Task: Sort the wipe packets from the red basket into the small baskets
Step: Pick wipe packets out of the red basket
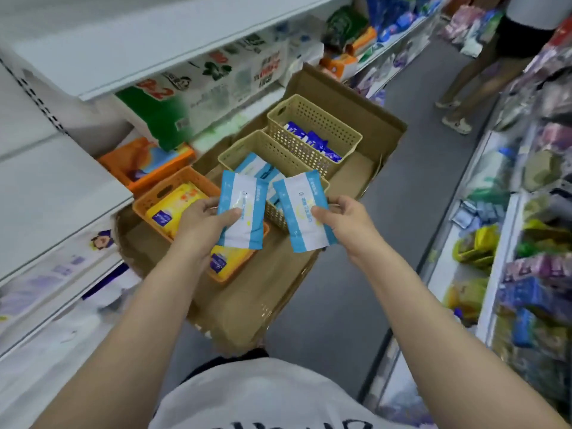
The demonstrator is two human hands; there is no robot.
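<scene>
Both arms reach forward over the cardboard box (356, 113). The left hand (201, 221) pinches one light-blue wipe packet (243, 209) above the orange basket (173, 187), and the right hand (337, 218) pinches another packet (301, 209) above the middle tan basket (247, 150).

Shop aisle, stocked shelves (526, 168), packaged goods (198, 97)

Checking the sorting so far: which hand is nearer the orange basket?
Left. The left hand hovers over the orange basket, gripping a wipe packet; the right hand is off to its right.
</scene>
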